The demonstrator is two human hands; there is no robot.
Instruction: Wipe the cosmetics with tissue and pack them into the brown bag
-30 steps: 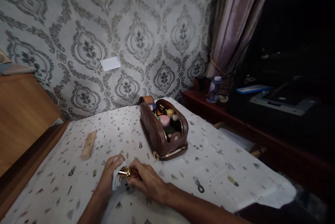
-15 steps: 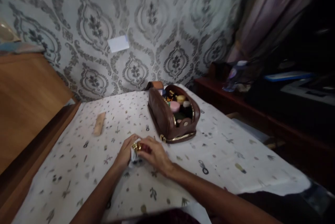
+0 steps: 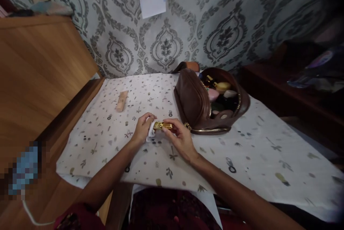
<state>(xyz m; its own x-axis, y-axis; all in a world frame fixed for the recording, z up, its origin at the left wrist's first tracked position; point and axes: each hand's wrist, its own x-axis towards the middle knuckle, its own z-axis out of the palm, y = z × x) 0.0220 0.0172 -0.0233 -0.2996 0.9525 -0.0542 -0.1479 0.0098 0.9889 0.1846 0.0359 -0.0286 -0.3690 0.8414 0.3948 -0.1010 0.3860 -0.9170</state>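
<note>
A small shiny gold cosmetic tube [image 3: 166, 125] lies level between my hands, above the tablecloth. My right hand [image 3: 183, 137] is closed on its right end, thumb and fingers pinching it. Bunched against its left end is a white cloth or wipe [image 3: 151, 132], gripped by my left hand [image 3: 142, 127]. Just right of my hands stands an open brown toiletry bag [image 3: 193, 97], its gold zipper undone. Inside it are a pink round item [image 3: 213, 94], a yellow one [image 3: 223, 86] and several dark ones. A beige squeeze tube [image 3: 122, 101] lies beyond my left hand.
A white cloth with small plant prints [image 3: 88, 140] covers the table. A wooden cabinet [image 3: 45, 65] stands at left, with a white cable [image 3: 32, 217] below. The patterned wall [image 3: 182, 25] closes the back. A dark red ledge [image 3: 266, 76] with a clear bottle [image 3: 309, 72] runs along the right.
My view has turned left and down, so everything sits differently in it. My hands have drawn slightly apart, and more of the gold tube shows between them. Bag and beige tube stay put.
</note>
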